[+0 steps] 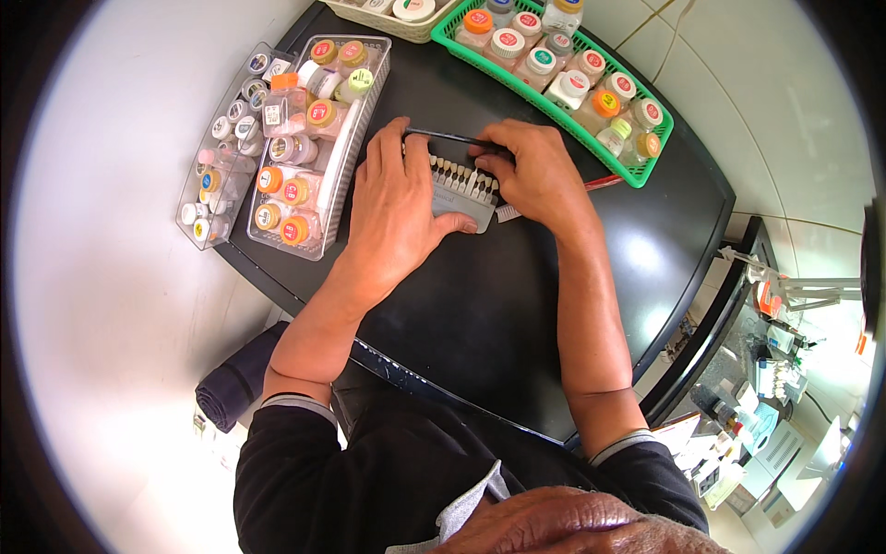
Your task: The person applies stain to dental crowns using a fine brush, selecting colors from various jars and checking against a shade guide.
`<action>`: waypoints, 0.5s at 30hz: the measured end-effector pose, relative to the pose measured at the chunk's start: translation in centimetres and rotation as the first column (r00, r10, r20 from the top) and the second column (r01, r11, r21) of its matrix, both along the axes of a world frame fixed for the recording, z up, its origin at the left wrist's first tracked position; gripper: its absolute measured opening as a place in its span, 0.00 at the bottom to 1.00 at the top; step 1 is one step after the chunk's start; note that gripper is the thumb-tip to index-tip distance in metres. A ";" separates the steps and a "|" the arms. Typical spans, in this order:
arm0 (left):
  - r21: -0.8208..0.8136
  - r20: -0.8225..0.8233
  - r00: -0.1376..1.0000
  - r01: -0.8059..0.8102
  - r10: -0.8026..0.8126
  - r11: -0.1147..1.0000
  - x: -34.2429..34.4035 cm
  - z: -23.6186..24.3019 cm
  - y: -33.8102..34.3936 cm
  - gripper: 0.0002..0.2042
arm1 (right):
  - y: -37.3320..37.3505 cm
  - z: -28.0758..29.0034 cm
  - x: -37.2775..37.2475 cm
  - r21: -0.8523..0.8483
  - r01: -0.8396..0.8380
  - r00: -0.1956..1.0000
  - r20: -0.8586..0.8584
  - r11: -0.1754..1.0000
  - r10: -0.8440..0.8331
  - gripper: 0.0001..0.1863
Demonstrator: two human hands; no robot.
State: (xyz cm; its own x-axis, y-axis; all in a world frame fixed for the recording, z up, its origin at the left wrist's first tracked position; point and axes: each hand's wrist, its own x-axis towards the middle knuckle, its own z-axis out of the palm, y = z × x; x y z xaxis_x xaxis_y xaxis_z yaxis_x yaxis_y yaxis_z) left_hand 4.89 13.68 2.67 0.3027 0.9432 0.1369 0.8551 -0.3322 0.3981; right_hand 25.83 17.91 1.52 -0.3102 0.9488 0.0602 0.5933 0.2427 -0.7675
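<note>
My left hand [392,198] is wrapped round a grey tooth shade guide [457,208], with the thumb along its lower front and the fingers over its far end by a dark strip [441,137] that stands behind the row of small tooth tabs [447,170]. My right hand [529,171] is at the guide's right, fingers bent in by the tabs and the strip's right end. Its thumb and index finger seem closed on one light tab, partly hidden. A small white piece [508,211] and a red-edged item [604,182] lie beside it on the black tabletop [461,323].
Clear plastic trays [325,198] of lidded jars stand at the left, a green basket [641,174] of jars at the back right, and a cream basket [374,20] behind. A crowded side bench [748,406] is at the right, a dark rolled cloth [235,379] at the lower left.
</note>
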 end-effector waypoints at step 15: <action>0.009 -0.015 0.999 0.029 -0.029 1.000 0.3 -0.1 -0.3 0.50 | -0.3 1.0 -0.3 -0.182 0.002 0.995 -0.100 0.983 -0.021 0.10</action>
State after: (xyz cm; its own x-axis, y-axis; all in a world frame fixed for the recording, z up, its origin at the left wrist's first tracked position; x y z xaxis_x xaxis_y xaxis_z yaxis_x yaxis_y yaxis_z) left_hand 5.16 13.37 2.58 0.3322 0.9327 0.1406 0.8509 -0.3607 0.3820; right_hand 25.58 17.65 2.49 -0.3002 0.9503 -0.0829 0.5121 0.0872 -0.8545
